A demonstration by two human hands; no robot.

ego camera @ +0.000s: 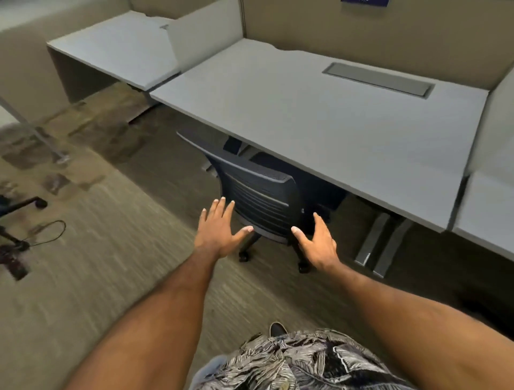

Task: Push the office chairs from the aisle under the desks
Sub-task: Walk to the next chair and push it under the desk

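Both hands, left hand (219,231) and right hand (317,242), fingers (222,207) spread, flank the chair (258,200) backrest, tabletop (319,111) at twelve o'clock

No text can be read; pale marks on the blue sign (364,2) on the partition wall (389,30) are too blurred.

Ahead of us at twelve o'clock an office chair (258,195) sits tucked partway under the near desk (319,119), its back toward us. Our left hand (219,231) and right hand (318,245) hover just behind that back, flanking it. A second desk (116,47) lies at ten o'clock, a divider panel (205,36) between the two. Another chair's base (19,206) stands at nine o'clock, well apart.
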